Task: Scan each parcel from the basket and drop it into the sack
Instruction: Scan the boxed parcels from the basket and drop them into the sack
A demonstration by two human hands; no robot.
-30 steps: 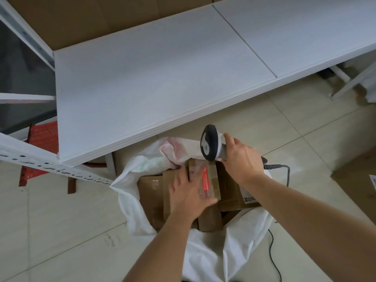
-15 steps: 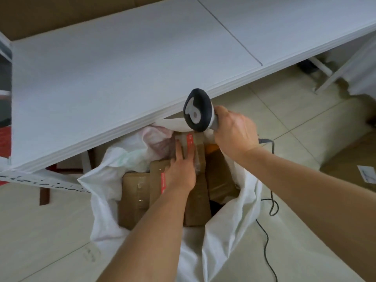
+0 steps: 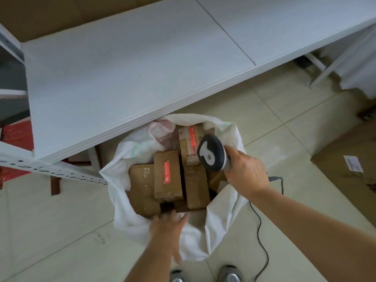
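Parcels (image 3: 168, 176) are taped cardboard w/ red labels: prob. stiff, light-ish, tape maybe slick; take by the long edges. All lie packed in the white sack (image 3: 221, 224), centre frame, below the white surface (image 3: 132, 78). Basket not in view. Left hand (image 3: 167, 225) grip released, fingers straight at sack's near rim. Right hand (image 3: 245, 173) grasps the scanner (image 3: 211, 155).

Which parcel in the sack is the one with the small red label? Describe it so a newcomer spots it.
Start at the white woven sack on the floor below the white table edge. Among the brown taped cardboard parcels inside, take the narrow upright one in the middle. It alone carries one short red strip label; the parcel behind it has a longer red strip beside the grey handheld scanner.
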